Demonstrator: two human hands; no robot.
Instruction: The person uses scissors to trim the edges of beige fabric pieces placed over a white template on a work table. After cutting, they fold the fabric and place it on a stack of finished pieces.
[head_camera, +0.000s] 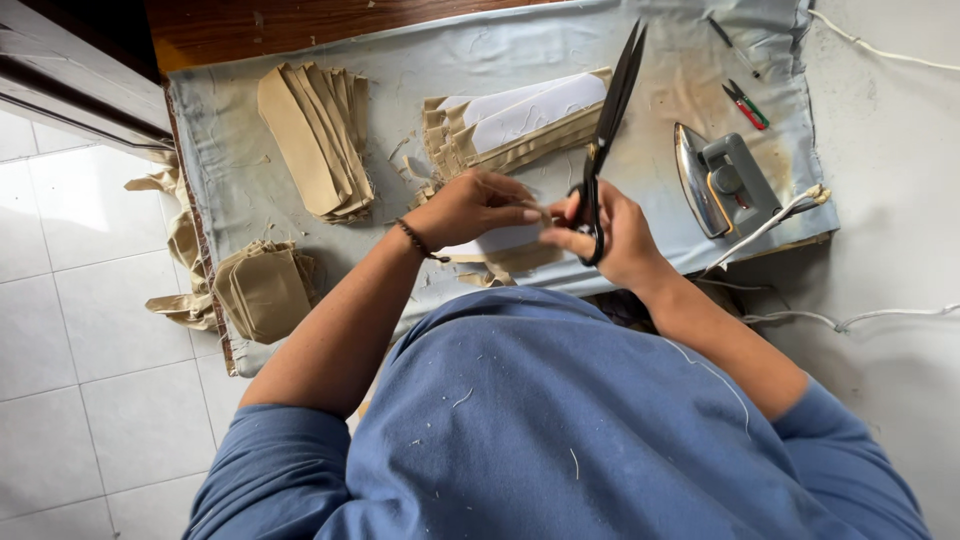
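We log our right hand (612, 232) gripping scissors (606, 140), blades apparently closed, left hand (470, 207) fingers pinching a tan strip (505, 252) over the tabletop (230, 160); a slipping strip risks a crooked cut.

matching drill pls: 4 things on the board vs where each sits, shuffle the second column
Things:
1. scissors
2. iron
3. snips
4. folded tan stack

Places:
A. near left corner of the board
B. far right, beyond the iron
C. in the right hand, blades pointing away
D. on its side at the right, cord trailing off

Pairs: 1-C, 2-D, 3-B, 4-A
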